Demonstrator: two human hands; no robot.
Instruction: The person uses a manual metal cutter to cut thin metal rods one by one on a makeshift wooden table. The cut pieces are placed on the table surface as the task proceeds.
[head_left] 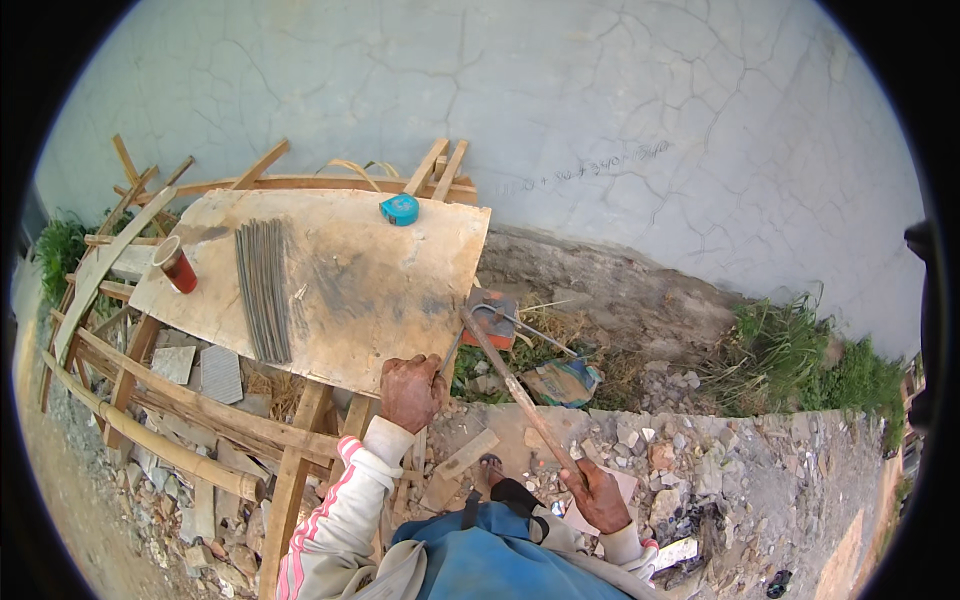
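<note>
My right hand [600, 498] is wrapped round the lower end of a long rusty metal bar [522, 396], which slants up and left to the board's right edge. The bar's far end meets a small orange-and-grey block [488, 318], where a thin bent rod also shows. My left hand [411, 394] is closed in a fist at the near right corner of the wooden board [400, 300]. A thin dark rod [452, 348] runs from that fist toward the block. On the board lies a bundle of several thin steel rods [262, 290].
A teal tape measure [399, 209] sits at the board's far edge, and a cup of dark red drink [176, 266] stands at its left. Wooden beams [290, 480] and a bamboo pole [170, 455] frame the near left. Rubble [700, 470] covers the ground; a cracked wall [600, 110] stands behind.
</note>
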